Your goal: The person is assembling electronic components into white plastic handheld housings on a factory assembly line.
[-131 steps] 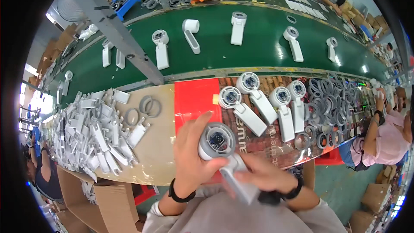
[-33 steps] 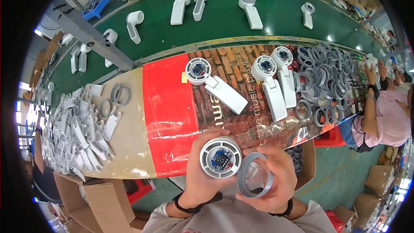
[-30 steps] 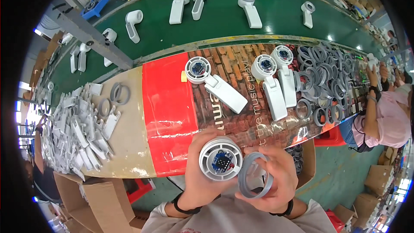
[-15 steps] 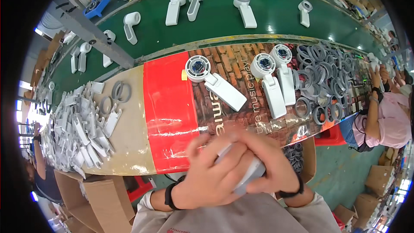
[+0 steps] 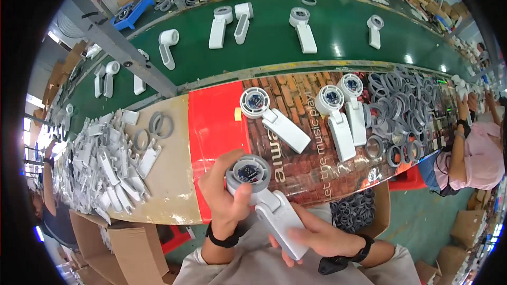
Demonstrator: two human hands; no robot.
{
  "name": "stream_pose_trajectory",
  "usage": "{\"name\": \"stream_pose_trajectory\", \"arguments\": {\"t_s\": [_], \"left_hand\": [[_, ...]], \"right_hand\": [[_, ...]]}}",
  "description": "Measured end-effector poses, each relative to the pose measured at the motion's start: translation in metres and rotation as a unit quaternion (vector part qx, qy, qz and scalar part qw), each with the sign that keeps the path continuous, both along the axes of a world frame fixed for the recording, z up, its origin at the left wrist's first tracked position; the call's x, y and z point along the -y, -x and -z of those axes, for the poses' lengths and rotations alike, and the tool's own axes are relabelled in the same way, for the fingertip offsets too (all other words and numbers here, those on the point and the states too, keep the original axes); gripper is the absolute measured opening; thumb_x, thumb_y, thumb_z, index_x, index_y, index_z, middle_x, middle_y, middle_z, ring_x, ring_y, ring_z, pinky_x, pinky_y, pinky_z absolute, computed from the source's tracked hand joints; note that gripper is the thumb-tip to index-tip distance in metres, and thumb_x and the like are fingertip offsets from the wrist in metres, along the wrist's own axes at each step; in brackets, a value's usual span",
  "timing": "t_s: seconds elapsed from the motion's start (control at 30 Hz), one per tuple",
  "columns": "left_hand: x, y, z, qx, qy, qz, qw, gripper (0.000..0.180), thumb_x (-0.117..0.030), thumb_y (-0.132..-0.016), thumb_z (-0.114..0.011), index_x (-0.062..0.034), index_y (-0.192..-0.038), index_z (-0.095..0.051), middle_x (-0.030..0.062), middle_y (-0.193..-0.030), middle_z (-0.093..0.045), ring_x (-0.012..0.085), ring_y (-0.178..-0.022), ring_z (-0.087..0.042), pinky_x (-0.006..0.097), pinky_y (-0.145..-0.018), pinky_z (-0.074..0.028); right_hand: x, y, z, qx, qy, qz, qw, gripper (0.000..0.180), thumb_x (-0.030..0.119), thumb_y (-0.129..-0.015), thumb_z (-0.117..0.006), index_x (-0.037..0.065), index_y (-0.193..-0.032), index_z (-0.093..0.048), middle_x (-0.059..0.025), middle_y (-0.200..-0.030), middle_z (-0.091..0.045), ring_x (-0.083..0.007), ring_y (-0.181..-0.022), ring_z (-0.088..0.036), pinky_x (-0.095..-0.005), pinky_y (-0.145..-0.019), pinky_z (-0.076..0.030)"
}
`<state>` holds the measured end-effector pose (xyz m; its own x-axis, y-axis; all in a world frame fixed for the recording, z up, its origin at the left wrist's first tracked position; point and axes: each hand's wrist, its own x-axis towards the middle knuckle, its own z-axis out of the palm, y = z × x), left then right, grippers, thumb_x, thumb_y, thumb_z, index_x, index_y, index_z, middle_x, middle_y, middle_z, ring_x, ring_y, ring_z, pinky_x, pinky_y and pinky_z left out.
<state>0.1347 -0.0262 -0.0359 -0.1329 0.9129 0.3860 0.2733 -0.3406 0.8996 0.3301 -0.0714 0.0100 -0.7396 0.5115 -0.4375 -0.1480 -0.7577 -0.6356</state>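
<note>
Between my hands is a white handheld fan body (image 5: 282, 224), its round head open on a dark circuit board and a grey ring around the head's edge. My left hand (image 5: 224, 195) is wrapped around the head. Farther down, my right hand (image 5: 322, 237) grips the handle. Beyond them on the bench lie three similar fans: one near the red sheet (image 5: 255, 101), and two side by side, a left one (image 5: 340, 136) and a right one (image 5: 356, 120). No grey ring shows around these three heads.
Grey rings (image 5: 398, 103) are heaped on the bench's right; more fill a carton (image 5: 381, 216) below. White plastic parts (image 5: 103, 161) pile up at left beside loose rings (image 5: 161, 124). Several fans lie on the green conveyor (image 5: 195, 53). A metal post (image 5: 124, 53) rises before it. A person (image 5: 472, 148) works at right.
My hands, earlier clasped together over the fan, have come apart along it. Its head and circuit board now show, with the handle pointing down to the right. The view has shifted slightly.
</note>
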Motion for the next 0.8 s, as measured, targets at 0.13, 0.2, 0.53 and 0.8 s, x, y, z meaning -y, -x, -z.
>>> {"name": "stream_pose_trajectory", "arguments": {"t_s": [0.13, 0.2, 0.53, 0.8], "left_hand": [[-0.001, 0.025, -0.005, -0.12, -0.045, -0.062, 0.99, 0.069, -0.053, -0.082, -0.055, 0.006, -0.118, -0.05, 0.0229, -0.118, -0.055, 0.0311, -0.107, -0.057, 0.038, -0.087, -0.045], [0.001, 0.031, -0.014, -0.014, 0.02, -0.112, 0.993, 0.074, -0.043, -0.08, -0.061, 0.004, -0.132, -0.037, 0.0228, -0.135, -0.04, 0.0331, -0.121, -0.046, 0.04, -0.095, -0.039], [0.023, 0.026, -0.005, -0.109, 0.205, 0.015, 0.972, 0.073, -0.004, -0.069, -0.07, 0.0007, -0.134, -0.035, 0.0207, -0.136, -0.04, 0.0339, -0.125, -0.042, 0.039, -0.101, -0.037], [-0.004, -0.009, 0.007, 0.139, 0.141, -0.05, 0.979, 0.083, 0.001, -0.064, -0.068, -0.0024, -0.137, -0.028, 0.0125, -0.135, -0.04, 0.0291, -0.123, -0.043, 0.037, -0.097, -0.039]], "right_hand": [[-0.042, 0.003, -0.002, 0.194, -0.348, 0.063, 0.915, 0.047, 0.027, -0.092, -0.051, 0.0, -0.129, -0.041, -0.0112, -0.105, -0.057, -0.0201, -0.1, -0.055, -0.0357, -0.088, -0.043], [-0.122, 0.005, 0.007, 0.248, -0.386, 0.127, 0.879, 0.045, 0.024, -0.092, -0.052, -0.001, -0.128, -0.042, -0.0078, -0.096, -0.058, -0.012, -0.078, -0.057, -0.0277, -0.065, -0.049], [-0.277, 0.051, 0.026, 0.49, -0.547, 0.022, 0.678, 0.046, 0.026, -0.082, -0.061, -0.006, -0.113, -0.049, -0.0263, -0.11, -0.058, -0.0328, -0.097, -0.061, -0.039, -0.077, -0.049], [-0.09, 0.027, 0.037, 0.454, -0.636, 0.003, 0.624, 0.044, 0.013, -0.068, -0.067, 0.0, -0.102, -0.043, -0.0204, -0.091, -0.056, -0.0399, -0.076, -0.06, -0.0457, -0.06, -0.05]]}}
